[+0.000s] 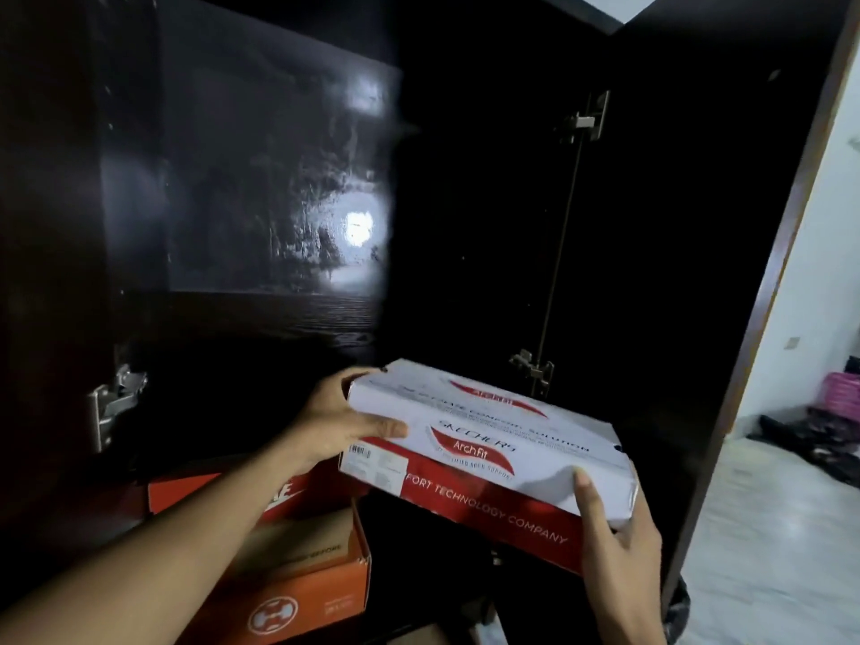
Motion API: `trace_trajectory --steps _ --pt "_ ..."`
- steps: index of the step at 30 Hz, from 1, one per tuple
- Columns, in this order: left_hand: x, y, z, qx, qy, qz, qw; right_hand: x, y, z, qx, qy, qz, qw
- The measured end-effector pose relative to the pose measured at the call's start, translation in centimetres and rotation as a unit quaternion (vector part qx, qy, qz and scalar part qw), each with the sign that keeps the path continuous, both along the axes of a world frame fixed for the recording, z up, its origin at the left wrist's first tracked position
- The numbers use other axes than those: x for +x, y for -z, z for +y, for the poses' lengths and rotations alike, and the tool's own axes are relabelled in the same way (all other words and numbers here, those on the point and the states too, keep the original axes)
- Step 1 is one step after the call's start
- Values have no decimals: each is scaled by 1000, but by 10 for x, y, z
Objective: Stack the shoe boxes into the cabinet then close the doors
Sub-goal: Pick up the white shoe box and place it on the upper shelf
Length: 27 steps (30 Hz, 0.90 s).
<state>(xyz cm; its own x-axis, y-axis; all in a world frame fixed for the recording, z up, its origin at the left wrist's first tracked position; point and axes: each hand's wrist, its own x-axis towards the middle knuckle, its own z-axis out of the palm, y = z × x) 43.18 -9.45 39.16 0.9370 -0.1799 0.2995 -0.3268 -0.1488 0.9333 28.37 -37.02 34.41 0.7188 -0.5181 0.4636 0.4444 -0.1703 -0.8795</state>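
A white and red shoe box hangs tilted in front of the dark open cabinet. My left hand grips its far left corner, thumb on the lid. My right hand holds the near right corner, thumb on top and fingers underneath. Below the left arm, an orange shoe box lies lowest at the front. A red shoe box sits behind it. The cabinet's right door stands open.
The left door is open too, with a metal hinge on its inner side. Two hinges sit on the right side. To the right lies a pale floor with dark clothes and a pink basket.
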Motion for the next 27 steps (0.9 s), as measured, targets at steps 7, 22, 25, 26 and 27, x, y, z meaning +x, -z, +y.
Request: trace_trajectory --steps 7,22,25,26,27 --pt "9 -22 8 -26 -25 -42 998 33 -27 4 -47 -45 -29 997" --pt "84 20 -17 30 -261 -22 965 140 -1 13 -124 -75 45 988" --pt "95 16 -48 -6 -308 -19 951 149 -8 31 -137 -49 38 989" --pt "96 16 -59 -13 -297 -14 955 150 -9 38 -145 -27 48 988" --pt "97 16 -70 -11 -281 -17 960 152 -8 43 -156 -2 56 986"
